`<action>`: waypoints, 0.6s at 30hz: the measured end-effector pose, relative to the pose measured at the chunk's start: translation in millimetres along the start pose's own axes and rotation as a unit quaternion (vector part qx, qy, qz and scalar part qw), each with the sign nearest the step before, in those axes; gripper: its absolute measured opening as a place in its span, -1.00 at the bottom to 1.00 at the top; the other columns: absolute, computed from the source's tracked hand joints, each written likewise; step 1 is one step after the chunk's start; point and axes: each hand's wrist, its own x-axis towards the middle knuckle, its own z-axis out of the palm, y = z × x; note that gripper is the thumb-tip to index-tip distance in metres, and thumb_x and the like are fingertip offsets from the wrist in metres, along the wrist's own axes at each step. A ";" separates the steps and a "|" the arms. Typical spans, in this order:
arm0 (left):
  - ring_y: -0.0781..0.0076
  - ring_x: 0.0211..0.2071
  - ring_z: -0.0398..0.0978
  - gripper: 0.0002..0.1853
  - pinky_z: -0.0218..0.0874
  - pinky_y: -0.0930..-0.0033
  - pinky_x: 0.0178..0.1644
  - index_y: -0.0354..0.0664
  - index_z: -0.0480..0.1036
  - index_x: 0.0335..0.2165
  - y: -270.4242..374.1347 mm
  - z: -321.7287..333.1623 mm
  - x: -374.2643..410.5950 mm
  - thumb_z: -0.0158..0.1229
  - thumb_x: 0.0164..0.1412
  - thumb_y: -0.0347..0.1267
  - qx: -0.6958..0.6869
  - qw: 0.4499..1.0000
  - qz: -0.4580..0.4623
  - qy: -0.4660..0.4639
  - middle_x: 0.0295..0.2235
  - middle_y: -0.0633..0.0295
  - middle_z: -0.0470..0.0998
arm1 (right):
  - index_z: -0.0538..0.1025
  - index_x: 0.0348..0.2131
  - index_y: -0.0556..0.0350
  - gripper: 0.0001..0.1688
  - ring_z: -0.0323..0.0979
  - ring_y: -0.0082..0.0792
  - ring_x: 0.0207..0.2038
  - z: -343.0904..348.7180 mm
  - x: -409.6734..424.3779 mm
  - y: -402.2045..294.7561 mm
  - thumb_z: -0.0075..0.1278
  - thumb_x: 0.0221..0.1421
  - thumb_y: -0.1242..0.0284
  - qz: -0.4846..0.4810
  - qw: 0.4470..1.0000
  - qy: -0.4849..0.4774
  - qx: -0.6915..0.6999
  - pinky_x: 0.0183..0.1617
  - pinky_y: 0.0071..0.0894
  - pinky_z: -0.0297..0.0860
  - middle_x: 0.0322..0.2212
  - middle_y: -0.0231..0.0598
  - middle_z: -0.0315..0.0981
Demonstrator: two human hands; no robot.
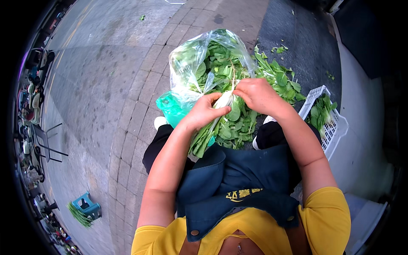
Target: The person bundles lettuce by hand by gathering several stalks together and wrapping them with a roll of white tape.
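My left hand (207, 110) is closed around the white stems of a leafy green plant (224, 100), whose leaves hang down toward my lap. At its root end, my right hand (258, 95) pinches the base with thumb and fingers. A thin brown root sticks up past the fingertips. Just beyond both hands stands a clear plastic bag (185, 65), open and full of greens (220, 52). Beneath the hands, between my feet, lies a heap of loose leaves (234, 134). A green plastic bag (172, 110) sits beside my left forearm.
More cut leaves (277, 75) lie on the dark paving at right. A white plastic crate (341, 126) holding leafy greens (320, 110) stands by my right knee. At left are a teal stool (91, 207), green stalks (78, 214), a chair (41, 140) and parked scooters (35, 98).
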 end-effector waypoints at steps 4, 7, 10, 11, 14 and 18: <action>0.19 -0.31 0.47 -0.52 0.29 0.34 -0.25 -0.21 0.40 -0.21 7.2 6.3 1.6 0.27 -0.21 -0.37 0.336 0.922 0.099 0.164 -0.32 0.08 0.49 | 0.52 -0.41 0.13 -0.78 0.37 -0.13 -0.25 -34.8 -14.6 32.8 -0.02 -0.21 0.61 0.139 0.969 -0.037 -0.199 -0.18 -0.20 0.29 -0.37 -0.11 0.39; 0.15 -0.29 0.44 -0.54 0.29 0.29 -0.24 -0.19 0.41 -0.25 5.6 11.4 1.3 0.26 -0.26 -0.40 0.466 0.838 0.177 0.224 -0.34 0.12 0.49 | 0.54 -0.35 0.02 -0.72 0.32 -0.21 -0.18 -40.4 -28.9 49.1 0.02 -0.21 0.58 0.105 0.942 0.101 -0.301 -0.09 -0.31 0.23 -0.32 -0.22 0.37; 0.20 -0.32 0.43 -0.52 0.28 0.28 -0.27 -0.15 0.41 -0.27 8.7 18.9 4.3 0.28 -0.34 -0.45 0.508 0.807 0.199 0.228 -0.37 0.19 0.48 | 0.54 -0.38 0.04 -0.79 0.31 -0.30 -0.17 -23.5 -19.1 31.6 0.06 -0.16 0.48 0.114 0.990 0.071 0.048 -0.03 -0.30 0.18 -0.35 -0.30 0.39; 0.21 -0.34 0.43 -0.51 0.28 0.28 -0.28 -0.15 0.41 -0.27 8.9 21.7 4.9 0.29 -0.35 -0.45 0.520 0.798 0.203 0.227 -0.37 0.20 0.47 | 0.54 -0.39 0.02 -0.79 0.31 -0.35 -0.20 -11.6 -17.4 23.6 0.09 -0.14 0.38 0.073 0.992 0.055 0.092 -0.02 -0.28 0.14 -0.40 -0.36 0.39; 0.22 -0.37 0.43 -0.50 0.28 0.28 -0.30 -0.13 0.41 -0.28 8.7 28.8 6.5 0.29 -0.37 -0.46 0.509 0.795 0.233 0.232 -0.38 0.23 0.47 | 0.53 -0.44 0.02 -0.83 0.31 -0.30 -0.27 2.9 -16.7 6.4 0.09 -0.15 0.39 0.006 0.998 0.066 0.003 -0.07 -0.28 0.16 -0.44 -0.34 0.37; 0.22 -0.36 0.43 -0.53 0.28 0.28 -0.31 -0.13 0.41 -0.28 7.9 30.8 7.6 0.27 -0.34 -0.45 0.472 0.809 0.264 0.233 -0.40 0.20 0.47 | 0.47 -0.49 0.09 -0.86 0.30 -0.23 -0.29 5.8 -14.8 8.4 0.09 -0.15 0.45 -0.023 0.997 0.061 -0.042 -0.10 -0.29 0.16 -0.47 -0.29 0.34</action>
